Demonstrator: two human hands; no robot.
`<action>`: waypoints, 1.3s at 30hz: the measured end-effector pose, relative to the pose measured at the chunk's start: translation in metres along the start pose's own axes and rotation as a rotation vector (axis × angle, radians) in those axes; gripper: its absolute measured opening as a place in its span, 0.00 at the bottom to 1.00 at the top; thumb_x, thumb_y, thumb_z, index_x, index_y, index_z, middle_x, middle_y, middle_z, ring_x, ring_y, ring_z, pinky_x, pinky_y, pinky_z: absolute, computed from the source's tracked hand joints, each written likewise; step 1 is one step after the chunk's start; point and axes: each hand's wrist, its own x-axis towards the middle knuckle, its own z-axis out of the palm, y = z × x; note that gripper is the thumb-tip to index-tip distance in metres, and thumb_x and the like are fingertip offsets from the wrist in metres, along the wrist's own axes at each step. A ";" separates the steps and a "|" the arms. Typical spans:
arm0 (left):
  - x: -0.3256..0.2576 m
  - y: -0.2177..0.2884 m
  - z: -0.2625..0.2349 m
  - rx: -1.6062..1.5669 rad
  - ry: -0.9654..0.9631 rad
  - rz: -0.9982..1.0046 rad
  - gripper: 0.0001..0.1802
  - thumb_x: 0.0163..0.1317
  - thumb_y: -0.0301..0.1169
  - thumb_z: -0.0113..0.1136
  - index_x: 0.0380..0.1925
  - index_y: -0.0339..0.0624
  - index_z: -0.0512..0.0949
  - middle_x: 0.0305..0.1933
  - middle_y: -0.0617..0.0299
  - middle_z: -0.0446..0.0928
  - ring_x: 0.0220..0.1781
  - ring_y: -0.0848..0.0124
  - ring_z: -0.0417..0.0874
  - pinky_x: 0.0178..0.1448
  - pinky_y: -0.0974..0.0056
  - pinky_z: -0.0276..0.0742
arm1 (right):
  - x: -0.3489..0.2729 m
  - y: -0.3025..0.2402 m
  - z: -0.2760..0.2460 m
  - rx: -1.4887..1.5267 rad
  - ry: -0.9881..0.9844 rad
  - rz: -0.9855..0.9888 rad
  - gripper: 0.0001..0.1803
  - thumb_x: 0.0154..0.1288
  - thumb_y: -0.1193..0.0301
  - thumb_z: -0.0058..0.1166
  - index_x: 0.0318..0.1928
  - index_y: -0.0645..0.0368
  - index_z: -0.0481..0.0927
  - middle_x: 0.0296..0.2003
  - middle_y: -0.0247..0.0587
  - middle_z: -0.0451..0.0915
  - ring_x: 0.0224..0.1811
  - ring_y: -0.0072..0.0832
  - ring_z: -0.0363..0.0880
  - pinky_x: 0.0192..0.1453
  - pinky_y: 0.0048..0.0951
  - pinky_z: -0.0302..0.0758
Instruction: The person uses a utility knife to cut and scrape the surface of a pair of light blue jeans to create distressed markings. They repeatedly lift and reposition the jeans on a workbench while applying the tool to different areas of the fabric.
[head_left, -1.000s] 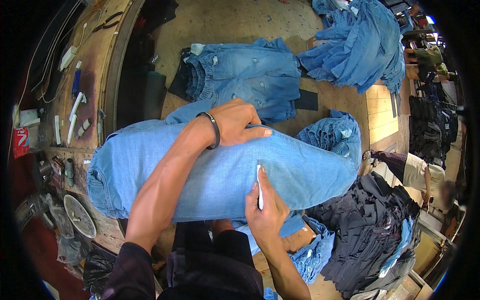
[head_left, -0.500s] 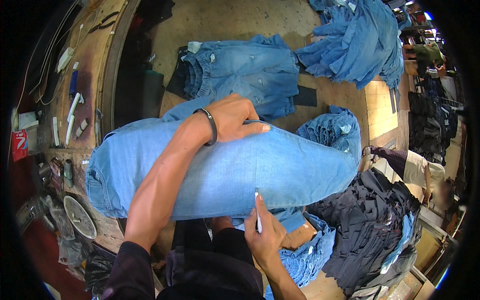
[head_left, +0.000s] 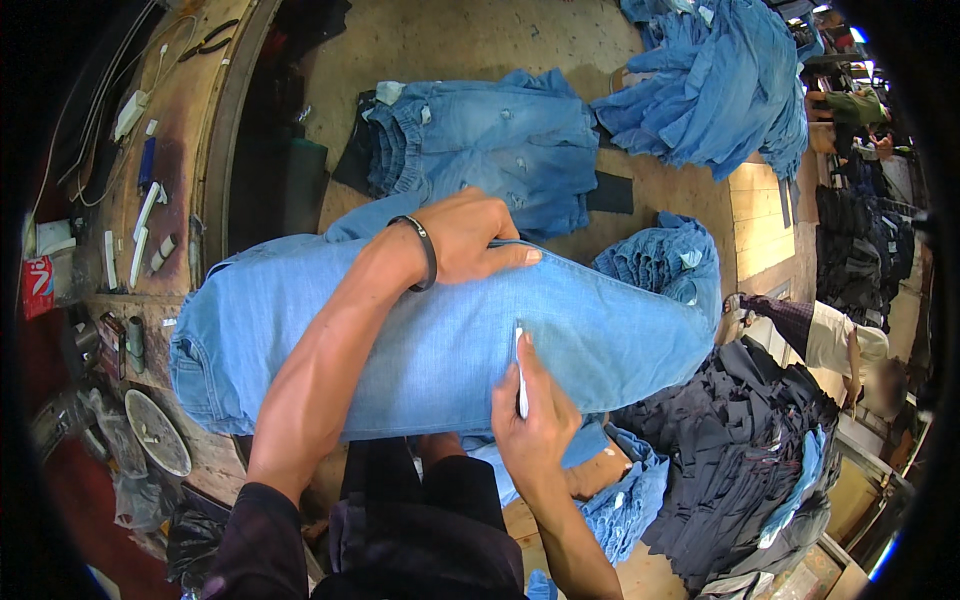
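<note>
A pair of light-blue jeans (head_left: pixel 430 345) lies folded lengthwise across my lap, waist end to the left. My left hand (head_left: pixel 465 238) is closed on the far seam edge, thumb on top and fingers out of sight behind the cloth. In my right hand (head_left: pixel 540 415) is a slim white tool (head_left: pixel 522 392) with a narrow tip, pinched between thumb and fingers; its exact kind is unclear. The tip touches the denim around the middle of the leg, where a faint line crosses the cloth.
Folded blue jeans (head_left: pixel 490 150) lie beyond, with a larger blue heap (head_left: pixel 715 90) at far right. A dark garment pile (head_left: pixel 745 450) stands on the right, near a person (head_left: pixel 840 340). Pliers (head_left: pixel 210 40) and small tools lie on the wooden bench (head_left: pixel 180 120) at left.
My right hand has moved away from me over the leg, carrying the white tool's tip toward the far seam. My left hand and the jeans stay almost unchanged.
</note>
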 end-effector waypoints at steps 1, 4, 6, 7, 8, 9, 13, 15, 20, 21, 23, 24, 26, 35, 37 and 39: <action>0.000 0.000 0.000 -0.003 -0.006 -0.007 0.31 0.73 0.52 0.63 0.27 0.29 0.85 0.19 0.36 0.74 0.20 0.45 0.77 0.30 0.47 0.71 | -0.008 0.000 -0.004 -0.027 -0.072 0.052 0.22 0.65 0.82 0.63 0.60 0.71 0.83 0.43 0.59 0.89 0.31 0.43 0.90 0.38 0.34 0.84; 0.000 0.000 0.000 -0.016 -0.007 0.011 0.31 0.73 0.51 0.63 0.26 0.29 0.85 0.19 0.37 0.73 0.19 0.47 0.76 0.30 0.47 0.71 | -0.030 -0.005 -0.011 0.038 0.069 -0.047 0.27 0.64 0.83 0.64 0.64 0.69 0.81 0.23 0.43 0.79 0.19 0.30 0.75 0.25 0.33 0.72; 0.000 0.001 0.000 -0.014 -0.002 0.012 0.31 0.73 0.51 0.63 0.26 0.28 0.85 0.18 0.37 0.73 0.19 0.48 0.75 0.30 0.47 0.70 | -0.033 -0.003 -0.011 0.039 0.078 -0.028 0.26 0.64 0.83 0.64 0.64 0.69 0.82 0.22 0.43 0.79 0.18 0.29 0.75 0.24 0.33 0.71; 0.000 0.001 0.000 -0.001 0.004 0.014 0.31 0.73 0.51 0.63 0.26 0.28 0.84 0.18 0.37 0.73 0.19 0.48 0.74 0.29 0.47 0.70 | -0.031 -0.003 -0.010 0.055 0.137 -0.063 0.25 0.64 0.83 0.64 0.63 0.69 0.82 0.22 0.43 0.78 0.18 0.29 0.75 0.24 0.32 0.71; 0.000 0.001 0.000 -0.004 0.003 0.008 0.31 0.73 0.51 0.63 0.26 0.28 0.84 0.18 0.37 0.73 0.19 0.48 0.74 0.29 0.47 0.70 | -0.025 -0.001 -0.008 0.046 0.122 -0.051 0.25 0.65 0.83 0.64 0.63 0.69 0.82 0.22 0.43 0.78 0.18 0.29 0.75 0.24 0.32 0.71; 0.000 0.001 0.000 0.001 0.002 0.003 0.31 0.73 0.51 0.63 0.25 0.29 0.84 0.18 0.37 0.72 0.19 0.48 0.74 0.29 0.47 0.70 | -0.015 0.004 -0.003 0.051 0.143 -0.068 0.25 0.65 0.83 0.63 0.63 0.69 0.83 0.21 0.43 0.78 0.18 0.29 0.74 0.24 0.32 0.72; 0.000 0.000 0.000 0.045 0.018 0.040 0.31 0.73 0.51 0.64 0.25 0.29 0.84 0.18 0.37 0.71 0.19 0.48 0.74 0.30 0.47 0.70 | 0.010 0.005 0.004 0.037 0.059 0.000 0.21 0.66 0.82 0.62 0.60 0.71 0.83 0.45 0.60 0.89 0.36 0.44 0.92 0.40 0.32 0.85; 0.000 0.000 0.000 0.042 0.033 0.048 0.31 0.72 0.51 0.64 0.26 0.28 0.84 0.18 0.37 0.71 0.19 0.48 0.75 0.30 0.47 0.70 | 0.013 0.005 0.003 0.024 0.072 -0.028 0.21 0.66 0.83 0.62 0.60 0.71 0.83 0.44 0.59 0.89 0.32 0.43 0.90 0.38 0.33 0.84; 0.000 0.002 -0.001 -0.007 -0.008 -0.012 0.31 0.73 0.50 0.63 0.27 0.28 0.84 0.19 0.36 0.71 0.20 0.48 0.75 0.31 0.48 0.71 | -0.013 0.003 -0.006 0.023 0.010 0.002 0.23 0.65 0.83 0.63 0.61 0.70 0.83 0.34 0.53 0.85 0.25 0.36 0.83 0.32 0.33 0.79; 0.000 0.003 -0.001 -0.007 -0.008 -0.018 0.30 0.73 0.50 0.63 0.27 0.27 0.84 0.19 0.36 0.71 0.19 0.48 0.74 0.31 0.48 0.72 | -0.020 0.001 -0.007 0.037 0.030 -0.011 0.24 0.64 0.83 0.63 0.62 0.69 0.83 0.27 0.47 0.81 0.21 0.33 0.79 0.28 0.32 0.75; 0.000 0.005 -0.002 -0.013 -0.013 -0.032 0.30 0.73 0.50 0.64 0.28 0.27 0.85 0.19 0.37 0.71 0.19 0.48 0.74 0.31 0.48 0.72 | -0.030 -0.001 -0.011 0.052 0.056 -0.021 0.26 0.64 0.83 0.64 0.64 0.68 0.82 0.21 0.42 0.77 0.18 0.30 0.74 0.24 0.32 0.71; 0.000 0.005 -0.002 -0.017 -0.016 -0.039 0.30 0.73 0.50 0.64 0.28 0.27 0.85 0.19 0.37 0.71 0.19 0.48 0.74 0.31 0.48 0.71 | -0.032 -0.002 -0.013 0.051 0.064 -0.019 0.26 0.64 0.83 0.64 0.64 0.69 0.82 0.21 0.42 0.77 0.18 0.30 0.74 0.24 0.31 0.71; 0.000 0.005 -0.003 -0.008 -0.016 -0.032 0.30 0.73 0.49 0.64 0.28 0.27 0.85 0.18 0.37 0.71 0.19 0.49 0.74 0.31 0.48 0.71 | -0.030 -0.002 -0.013 0.052 0.057 0.004 0.25 0.64 0.83 0.63 0.63 0.69 0.82 0.28 0.48 0.81 0.22 0.33 0.79 0.28 0.32 0.75; -0.001 0.003 -0.001 0.013 0.013 -0.004 0.31 0.72 0.50 0.64 0.26 0.28 0.84 0.18 0.36 0.71 0.18 0.49 0.73 0.30 0.48 0.70 | 0.004 0.003 0.000 0.022 0.028 0.024 0.23 0.65 0.83 0.63 0.61 0.71 0.82 0.45 0.61 0.89 0.35 0.43 0.92 0.41 0.33 0.85; 0.000 0.002 -0.001 0.005 -0.004 -0.026 0.31 0.72 0.51 0.64 0.26 0.28 0.84 0.19 0.36 0.72 0.18 0.49 0.73 0.30 0.48 0.70 | -0.009 0.001 -0.008 -0.007 -0.073 0.108 0.23 0.65 0.83 0.62 0.61 0.71 0.82 0.45 0.61 0.89 0.36 0.43 0.92 0.43 0.33 0.85; 0.000 0.002 -0.001 0.008 -0.005 -0.018 0.31 0.72 0.51 0.64 0.27 0.28 0.84 0.19 0.35 0.72 0.19 0.49 0.74 0.30 0.47 0.71 | -0.026 -0.005 -0.017 0.047 -0.033 0.069 0.23 0.65 0.84 0.62 0.61 0.71 0.82 0.45 0.61 0.89 0.35 0.43 0.92 0.42 0.32 0.85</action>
